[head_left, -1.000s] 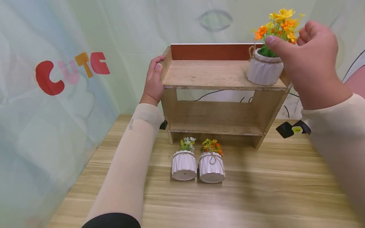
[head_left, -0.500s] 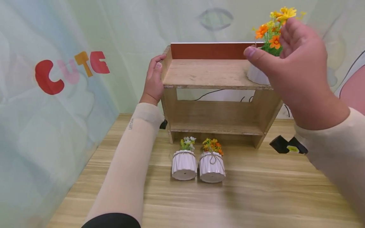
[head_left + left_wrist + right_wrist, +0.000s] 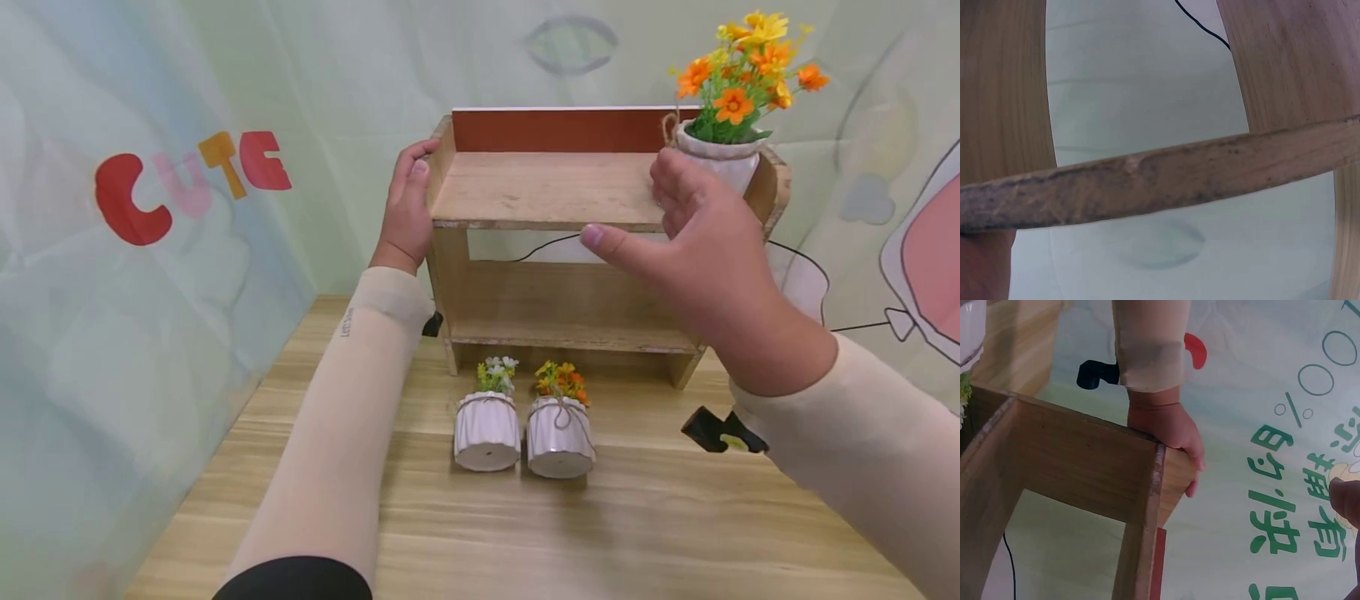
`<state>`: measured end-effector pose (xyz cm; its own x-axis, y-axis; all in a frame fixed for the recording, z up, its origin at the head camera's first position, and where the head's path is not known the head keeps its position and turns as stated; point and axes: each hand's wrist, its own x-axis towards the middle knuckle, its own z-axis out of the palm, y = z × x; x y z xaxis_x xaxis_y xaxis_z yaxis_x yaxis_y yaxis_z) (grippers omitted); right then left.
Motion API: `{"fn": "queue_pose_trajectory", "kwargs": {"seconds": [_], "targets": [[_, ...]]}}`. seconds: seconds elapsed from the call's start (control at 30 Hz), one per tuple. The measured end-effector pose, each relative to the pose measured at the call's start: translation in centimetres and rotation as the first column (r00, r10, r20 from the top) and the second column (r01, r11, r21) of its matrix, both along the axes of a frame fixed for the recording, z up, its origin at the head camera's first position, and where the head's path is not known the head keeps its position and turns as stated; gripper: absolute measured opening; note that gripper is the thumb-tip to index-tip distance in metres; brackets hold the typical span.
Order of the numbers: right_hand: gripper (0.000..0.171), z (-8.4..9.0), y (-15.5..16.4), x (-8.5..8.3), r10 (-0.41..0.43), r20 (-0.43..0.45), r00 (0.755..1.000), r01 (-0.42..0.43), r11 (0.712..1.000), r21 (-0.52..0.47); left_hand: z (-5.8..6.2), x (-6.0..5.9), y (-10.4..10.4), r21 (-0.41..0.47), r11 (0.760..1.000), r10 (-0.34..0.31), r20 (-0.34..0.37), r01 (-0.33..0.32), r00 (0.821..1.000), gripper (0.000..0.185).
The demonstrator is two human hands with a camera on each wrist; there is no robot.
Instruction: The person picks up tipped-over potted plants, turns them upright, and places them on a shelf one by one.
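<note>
Wood-grain tabletop (image 3: 675, 533) lies nearest me, and on it two small white ribbed pots stand side by side just in front of the shelf: the white-flowered pot (image 3: 487, 429) on the left, touching or nearly touching the orange-flowered pot (image 3: 559, 435) on the right. Above them my right hand (image 3: 701, 250) is now off the big pot and drawn back toward me, fingers loose and spread, thumb pointing left, holding nothing. A second ago that hand was up against the pot, so I judge the placing done. My left hand (image 3: 405, 212) has not shifted: its fingers are curled round the left end of the wooden shelf unit (image 3: 555, 196), steadying it; the right wrist view shows the same grip on the corner. Farthest off, the large white pot of orange and yellow flowers (image 3: 723, 158) stands upright on the top shelf at its right end, against the red-brown back board (image 3: 555, 129). Two pots on the tabletop remain.
</note>
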<state>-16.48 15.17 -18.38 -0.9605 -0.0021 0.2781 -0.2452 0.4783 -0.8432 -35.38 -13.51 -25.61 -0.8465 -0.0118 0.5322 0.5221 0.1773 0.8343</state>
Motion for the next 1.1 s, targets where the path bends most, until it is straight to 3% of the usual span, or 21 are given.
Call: {"fn": "queue_pose_trajectory", "kwargs": {"seconds": [0.6, 1.1], "targets": [[0.115, -8.6, -0.1, -1.9, 0.025, 0.254, 0.967, -0.078, 0.976, 0.201, 0.1, 0.2, 0.2, -0.008, 1.0, 0.007, 0.016, -0.007, 1.0, 0.047], [0.11, -14.6, 0.5, -3.6, 0.065, 0.472, 0.879, -0.158, 0.974, 0.161, 0.0, 0.1, 0.2, -0.022, 0.999, 0.027, 0.019, -0.027, 0.999, 0.046]]}}
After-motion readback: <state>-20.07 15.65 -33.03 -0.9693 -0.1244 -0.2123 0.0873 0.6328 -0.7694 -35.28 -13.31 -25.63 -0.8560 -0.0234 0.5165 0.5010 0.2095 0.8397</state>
